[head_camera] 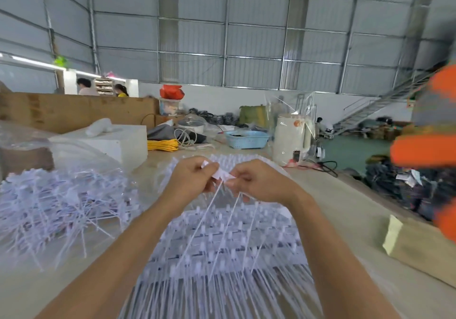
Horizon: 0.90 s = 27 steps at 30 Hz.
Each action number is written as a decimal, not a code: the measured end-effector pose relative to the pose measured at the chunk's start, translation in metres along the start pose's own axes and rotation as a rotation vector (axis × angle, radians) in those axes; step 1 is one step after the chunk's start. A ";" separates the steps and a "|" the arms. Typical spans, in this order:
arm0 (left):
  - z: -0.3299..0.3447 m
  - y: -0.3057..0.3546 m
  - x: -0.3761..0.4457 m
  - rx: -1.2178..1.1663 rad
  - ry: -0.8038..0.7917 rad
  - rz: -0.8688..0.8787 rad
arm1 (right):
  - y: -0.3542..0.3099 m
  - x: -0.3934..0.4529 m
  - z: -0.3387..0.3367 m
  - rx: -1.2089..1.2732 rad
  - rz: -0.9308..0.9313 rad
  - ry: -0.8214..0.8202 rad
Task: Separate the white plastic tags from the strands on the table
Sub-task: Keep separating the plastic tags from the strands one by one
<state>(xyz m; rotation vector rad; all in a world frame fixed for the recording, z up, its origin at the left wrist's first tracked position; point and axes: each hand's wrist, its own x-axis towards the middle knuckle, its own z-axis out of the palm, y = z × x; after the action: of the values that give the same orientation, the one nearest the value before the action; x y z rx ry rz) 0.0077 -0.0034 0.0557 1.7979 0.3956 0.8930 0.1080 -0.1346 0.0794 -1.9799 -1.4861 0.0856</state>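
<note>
Fingers of both the left hand (191, 178) and right hand (256, 183) are pinching one white tag (220, 173), its strands (209, 210) trailing toward six o'clock over the table (345, 207).

White plastic on a matt beige table

The tags (223, 174) and thin strands (229, 222) look like smooth, slightly translucent white plastic, as does the loose pile (61, 207) on clear glossy film (81, 153). The table (345, 220) has a pale, matt surface. Behind stand a brown cardboard box (74, 111), a matt white foam block (118, 143), a blue perforated plastic basket (246, 139) and corrugated metal wall sheeting (246, 34).
</note>
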 end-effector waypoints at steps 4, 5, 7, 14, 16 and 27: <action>0.004 -0.004 -0.003 -0.027 -0.048 0.040 | 0.002 0.000 0.007 0.099 -0.023 -0.008; 0.004 -0.005 -0.002 -0.038 -0.041 0.027 | 0.001 0.000 0.008 0.099 -0.021 -0.010; 0.005 -0.006 -0.001 -0.055 -0.013 -0.008 | -0.002 0.000 0.008 0.079 -0.020 -0.018; 0.011 -0.007 -0.003 0.002 0.148 -0.019 | -0.012 0.006 0.015 -0.175 -0.063 0.070; 0.011 -0.008 -0.004 0.033 0.163 -0.039 | -0.013 0.006 0.016 -0.282 -0.061 0.074; 0.006 -0.015 0.002 0.220 0.163 -0.135 | -0.026 0.007 0.028 -0.687 -0.132 0.091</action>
<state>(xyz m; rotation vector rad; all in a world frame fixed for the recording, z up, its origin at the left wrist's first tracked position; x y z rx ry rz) 0.0160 -0.0002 0.0424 1.8771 0.7355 0.9326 0.0772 -0.1123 0.0731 -2.3443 -1.7278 -0.6429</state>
